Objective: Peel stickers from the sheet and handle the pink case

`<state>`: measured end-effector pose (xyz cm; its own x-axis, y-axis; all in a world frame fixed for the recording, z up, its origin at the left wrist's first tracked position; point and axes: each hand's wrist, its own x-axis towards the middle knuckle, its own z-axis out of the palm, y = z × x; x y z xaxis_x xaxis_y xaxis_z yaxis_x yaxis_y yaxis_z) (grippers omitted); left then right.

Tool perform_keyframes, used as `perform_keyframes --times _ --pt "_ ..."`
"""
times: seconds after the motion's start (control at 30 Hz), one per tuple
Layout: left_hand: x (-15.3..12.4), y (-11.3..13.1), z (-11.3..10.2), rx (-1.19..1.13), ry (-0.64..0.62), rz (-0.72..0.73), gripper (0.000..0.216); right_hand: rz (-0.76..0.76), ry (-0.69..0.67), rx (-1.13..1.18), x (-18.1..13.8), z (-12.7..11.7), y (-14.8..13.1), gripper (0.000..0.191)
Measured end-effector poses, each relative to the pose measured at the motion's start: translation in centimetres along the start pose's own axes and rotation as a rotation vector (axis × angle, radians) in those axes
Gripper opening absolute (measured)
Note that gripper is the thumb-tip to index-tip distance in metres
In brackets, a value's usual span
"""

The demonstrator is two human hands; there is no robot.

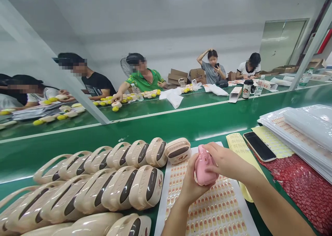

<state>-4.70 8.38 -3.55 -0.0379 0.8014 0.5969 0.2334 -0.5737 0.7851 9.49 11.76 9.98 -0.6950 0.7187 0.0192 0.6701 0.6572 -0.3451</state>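
Both my hands are on a small, glossy pink plastic device (203,168) with rounded edges, held above a sheet of stickers (215,208). My left hand (190,185) wraps round its left side and underside. At its top and right side, my right hand (225,161) grips it, with fingertips pressed on its face. The sticker sheet carries rows of small oval labels. Left of my hands stand rows of beige devices (141,187) with handles and dark oval panels. The nearest beige device (178,150) sits at the sheet's top left corner and bears a printed picture.
On the right lie a phone (259,146), yellow label sheets (237,144), red bubble wrap (298,184) and a stack of bagged sticker sheets (306,128). Beyond the green divider (166,116), several people work at another bench with yellow-and-beige pieces, a cup (247,89) and bottles.
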Motion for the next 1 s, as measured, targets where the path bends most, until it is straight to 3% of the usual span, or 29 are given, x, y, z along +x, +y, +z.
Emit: perform_keyframes --times 0.07,0.13,0.27,0.37,0.5,0.6,0.7,0.77,0.83,1.0 --pt "0.1 0.1 0.1 0.026 0.006 0.041 0.09 0.007 -0.01 0.137 0.2 0.1 0.7 0.066" --pt "0.1 0.2 0.1 0.031 0.022 0.081 0.089 0.001 -0.071 0.25 0.6 0.3 1.5 0.077" --pt "0.0 0.6 0.1 0.049 0.02 0.108 0.087 -0.047 -0.153 0.4 1.4 0.5 2.5 0.081" --pt "0.0 0.8 0.0 0.055 -0.003 0.083 0.09 -0.051 -0.157 0.39 1.3 0.3 2.4 0.083" --pt "0.0 1.1 0.1 0.075 0.0 0.104 0.09 -0.118 -0.08 0.244 0.7 0.0 2.1 0.058" --pt "0.3 1.3 0.1 0.071 0.026 0.115 0.087 -0.324 0.149 0.078 0.3 0.3 2.1 0.029" --pt "0.6 1.4 0.2 0.083 0.03 0.109 0.087 -0.465 0.367 -0.029 0.3 0.8 1.9 0.015" --pt "0.7 1.5 0.1 0.097 0.027 0.087 0.087 -0.453 0.434 -0.087 0.4 1.0 1.7 0.005" --pt "0.7 1.4 0.1 0.092 0.034 0.049 0.086 -0.4 0.448 -0.1 0.5 1.0 1.5 0.008" --pt "0.6 1.1 0.2 0.069 0.08 0.005 0.086 -0.139 0.434 0.257 0.6 0.3 1.8 0.011"
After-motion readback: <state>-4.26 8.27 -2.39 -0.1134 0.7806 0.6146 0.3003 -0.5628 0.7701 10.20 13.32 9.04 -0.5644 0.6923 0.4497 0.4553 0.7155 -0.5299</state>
